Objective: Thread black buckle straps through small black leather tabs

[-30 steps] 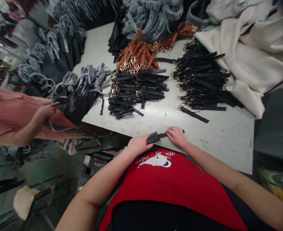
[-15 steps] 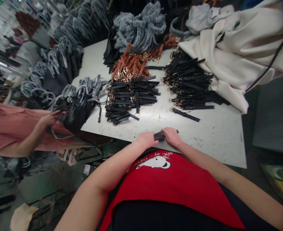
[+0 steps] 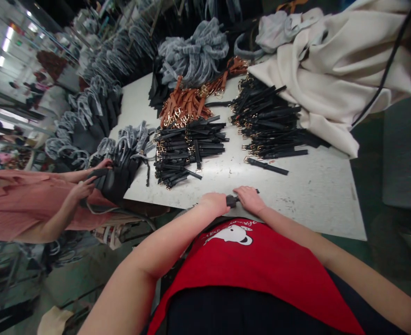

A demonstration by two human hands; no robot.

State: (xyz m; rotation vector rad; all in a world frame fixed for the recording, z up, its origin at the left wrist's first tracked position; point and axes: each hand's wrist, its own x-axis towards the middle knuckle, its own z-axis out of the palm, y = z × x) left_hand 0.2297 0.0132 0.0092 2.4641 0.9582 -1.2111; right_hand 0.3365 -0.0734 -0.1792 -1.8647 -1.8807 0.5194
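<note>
The left hand (image 3: 214,203) and right hand (image 3: 250,199) grip a black strap (image 3: 231,201) (mostly hidden between them).

My left grip (image 3: 214,203) and right grip (image 3: 250,199) are resting side by side at the near edge of the counter (image 3: 317,214), with a short strap piece (image 3: 231,201) lying between them. Ahead of them, two stacks of straps are sitting apart: the left stack (image 3: 187,151) near the middle and the right stack (image 3: 266,118) beyond my right grip, with a loose strap (image 3: 267,166) lying just before it. Behind the left stack, a pile of leather straps (image 3: 184,108) is lying, and a bundle of wrapped handles (image 3: 193,58) is sitting beyond it. A heap of cloth (image 3: 317,79) is covering the far right corner. To my left, a co-worker (image 3: 27,204) is standing at the counter's edge, holding a handbag (image 3: 116,181), with more bags (image 3: 90,111) lining up behind.
</note>
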